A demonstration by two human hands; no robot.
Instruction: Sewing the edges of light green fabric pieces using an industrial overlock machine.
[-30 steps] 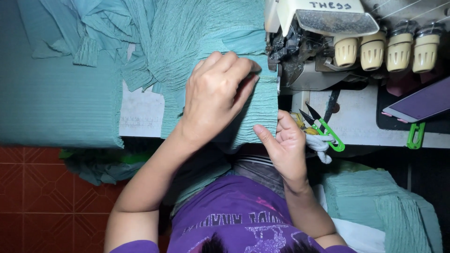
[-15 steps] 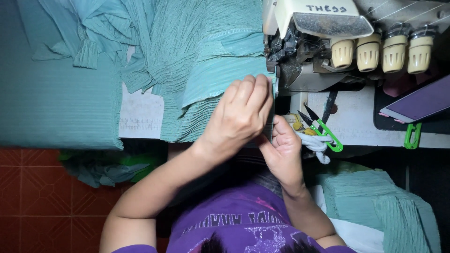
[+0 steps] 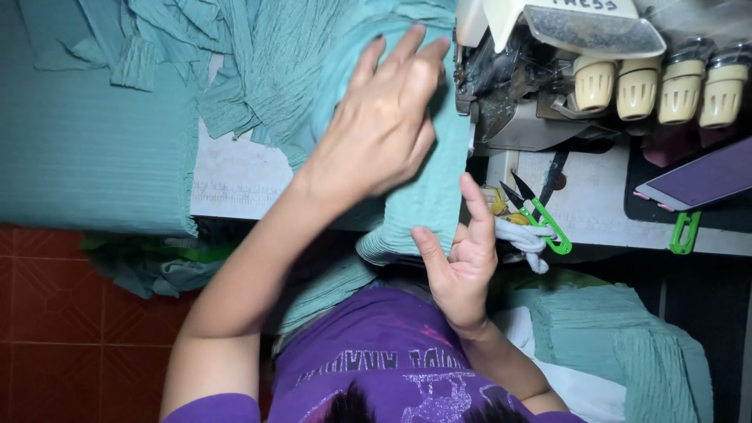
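teal ribbed cloth, folded and crinkled, lies on the white table edge just left of the sewing machine, its lower end hanging off.

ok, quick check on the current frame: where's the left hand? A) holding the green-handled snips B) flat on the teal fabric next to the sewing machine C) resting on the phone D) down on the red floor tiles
B: the left hand lies spread, palm down, on the teal fabric right beside the sewing machine; the green-handled snips lie untouched on the table.
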